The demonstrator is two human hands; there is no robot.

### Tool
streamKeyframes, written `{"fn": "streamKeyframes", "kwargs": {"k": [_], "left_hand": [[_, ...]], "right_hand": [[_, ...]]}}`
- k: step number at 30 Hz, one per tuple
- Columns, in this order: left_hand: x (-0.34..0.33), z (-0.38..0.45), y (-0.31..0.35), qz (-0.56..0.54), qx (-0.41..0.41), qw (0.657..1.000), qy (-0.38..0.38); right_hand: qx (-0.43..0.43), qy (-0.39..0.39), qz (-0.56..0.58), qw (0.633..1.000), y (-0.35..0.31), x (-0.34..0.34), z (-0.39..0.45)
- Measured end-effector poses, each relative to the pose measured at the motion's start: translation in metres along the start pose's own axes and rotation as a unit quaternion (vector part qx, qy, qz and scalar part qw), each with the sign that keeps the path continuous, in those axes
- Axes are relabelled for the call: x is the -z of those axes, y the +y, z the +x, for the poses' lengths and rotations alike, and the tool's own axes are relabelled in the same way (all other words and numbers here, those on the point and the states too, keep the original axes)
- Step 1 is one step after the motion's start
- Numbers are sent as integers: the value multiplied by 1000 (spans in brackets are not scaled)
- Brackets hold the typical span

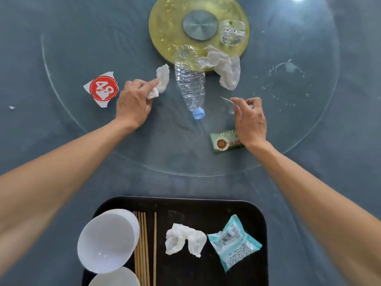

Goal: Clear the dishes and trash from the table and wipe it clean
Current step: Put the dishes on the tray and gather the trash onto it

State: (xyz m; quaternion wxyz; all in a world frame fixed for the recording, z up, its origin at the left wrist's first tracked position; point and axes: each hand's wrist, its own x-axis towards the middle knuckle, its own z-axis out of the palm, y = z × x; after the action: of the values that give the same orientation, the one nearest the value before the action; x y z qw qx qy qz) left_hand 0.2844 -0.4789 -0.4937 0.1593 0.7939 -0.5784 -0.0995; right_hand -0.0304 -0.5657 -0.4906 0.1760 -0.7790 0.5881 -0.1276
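Blue-clothed table (51, 48) under round glass is holding litter; my left hand (133, 106) is pinching a crumpled white tissue (161, 79), my right hand (250, 118) is pinching a clear plastic scrap (226, 100) beside the crushed clear bottle (190, 83).

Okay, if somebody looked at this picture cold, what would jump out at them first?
Probably the two bare hands reaching over the glass turntable: the left hand pinches a crumpled white tissue, and the right hand pinches a scrap of clear plastic. Between them lies a crushed clear bottle with a blue cap, and left of the left hand sits a bright red numbered card. Nearest the camera, a black tray holds white bowls, chopsticks and trash.
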Motion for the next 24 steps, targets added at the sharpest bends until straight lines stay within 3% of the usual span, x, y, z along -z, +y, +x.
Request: {"fn": "streamKeyframes", "kwargs": {"k": [6,11,16,24], "left_hand": [[22,-41,9,-93,-14,994,51],[63,-124,47,-198,-37,974,103],[74,-227,77,-236,-47,969,63],[32,-360,99,-257,2,966,-5]], "right_hand": [[9,26,65,997,-14,27,-38],[40,56,138,988,-37,61,-112],[64,57,167,982,-53,80,-213],[-11,-27,188,982,-48,54,-342]]}}
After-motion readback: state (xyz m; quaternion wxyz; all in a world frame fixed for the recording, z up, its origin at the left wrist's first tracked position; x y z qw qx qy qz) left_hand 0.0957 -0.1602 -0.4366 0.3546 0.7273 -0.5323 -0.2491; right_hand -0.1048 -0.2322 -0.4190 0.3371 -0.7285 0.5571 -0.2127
